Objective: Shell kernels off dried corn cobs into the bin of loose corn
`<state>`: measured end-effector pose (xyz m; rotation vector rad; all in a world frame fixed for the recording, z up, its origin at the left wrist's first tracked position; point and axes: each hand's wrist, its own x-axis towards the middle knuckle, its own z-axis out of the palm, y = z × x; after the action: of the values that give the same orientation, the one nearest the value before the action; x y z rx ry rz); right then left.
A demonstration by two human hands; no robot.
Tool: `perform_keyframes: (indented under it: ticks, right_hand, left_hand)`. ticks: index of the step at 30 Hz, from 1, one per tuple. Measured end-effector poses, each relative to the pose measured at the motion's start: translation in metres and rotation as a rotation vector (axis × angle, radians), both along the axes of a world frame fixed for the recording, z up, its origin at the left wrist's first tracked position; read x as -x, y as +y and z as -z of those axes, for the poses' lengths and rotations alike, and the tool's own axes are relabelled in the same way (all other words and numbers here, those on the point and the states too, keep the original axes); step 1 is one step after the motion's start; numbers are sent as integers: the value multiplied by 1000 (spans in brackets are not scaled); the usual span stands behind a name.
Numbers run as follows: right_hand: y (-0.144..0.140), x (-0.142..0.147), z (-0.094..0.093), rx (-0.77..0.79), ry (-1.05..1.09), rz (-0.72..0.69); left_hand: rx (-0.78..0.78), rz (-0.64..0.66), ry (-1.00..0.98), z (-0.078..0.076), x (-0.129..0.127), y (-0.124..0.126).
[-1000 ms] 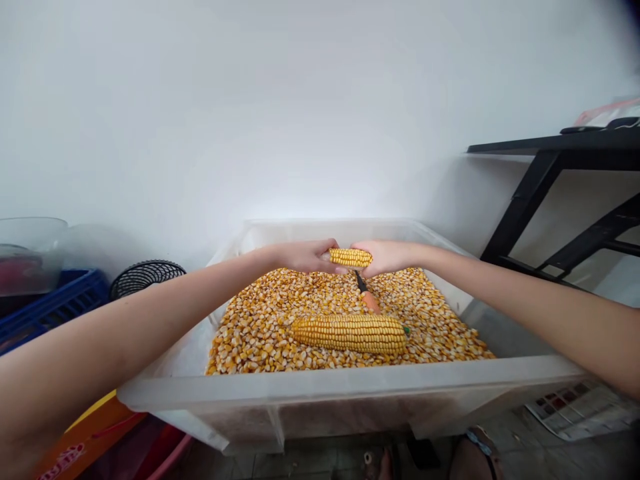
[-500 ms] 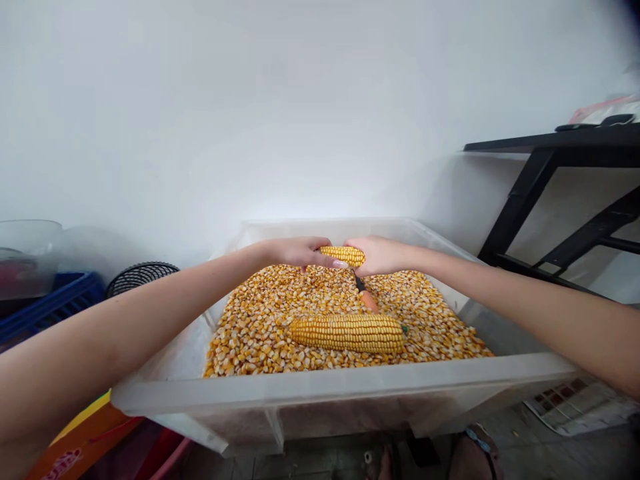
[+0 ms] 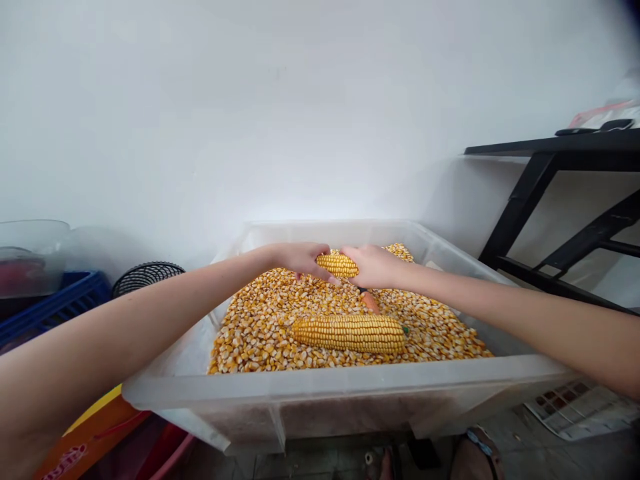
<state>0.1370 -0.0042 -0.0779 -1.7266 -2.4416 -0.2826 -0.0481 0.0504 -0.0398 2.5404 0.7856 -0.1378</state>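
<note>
A yellow corn cob (image 3: 339,265) is held between my two hands over the far half of a translucent plastic bin (image 3: 330,381). My left hand (image 3: 306,259) grips its left end, thumb on top and fingers beneath. Around the right end my right hand (image 3: 373,265) is closed. Loose corn kernels (image 3: 270,327) fill the bin below them. Nearer the front rim, a larger corn cob (image 3: 350,333) lies sideways on the kernels. Behind that cob rests a tool with an orange handle (image 3: 370,301); its dark far end is partly hidden by my right hand.
A black table frame (image 3: 525,193) stands at the right by the white wall. On the left are a blue crate (image 3: 65,303), a black wire basket (image 3: 145,277) and an orange-yellow box (image 3: 90,433). A printed sheet (image 3: 580,407) lies on the floor at lower right.
Both hands have lowered slightly with the cob, closer to the kernels. More kernels show behind my hands at the far side of the bin. The larger cob stays in place.
</note>
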Motion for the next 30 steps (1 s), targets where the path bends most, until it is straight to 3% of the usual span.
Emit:
perform_keyframes:
  ticks: [9,12,16,18,20,25,30]
  right_hand:
    - [4,0,5,-87,-11,42]
    - [7,0,7,-52,32,38]
    - [10,-4,11,-16,103,23]
    - [11,-6,12,-16,123,21]
    - [11,-7,11,-21,140,14]
    - [9,-5,1,-15,166,56]
    - [4,-3,-7,263,370,-118]
  left_hand:
    - [-401,29,-66,14,-4,9]
    - [-351,13,-45,12,-3,11]
    - [37,13,-17,3,2,12]
    - [141,22,-14,1,4,12]
    - [111,10,-34,1,4,12]
    - [-131,-12,-75,4,2,16]
    - [-223,-17,2,4,2,20]
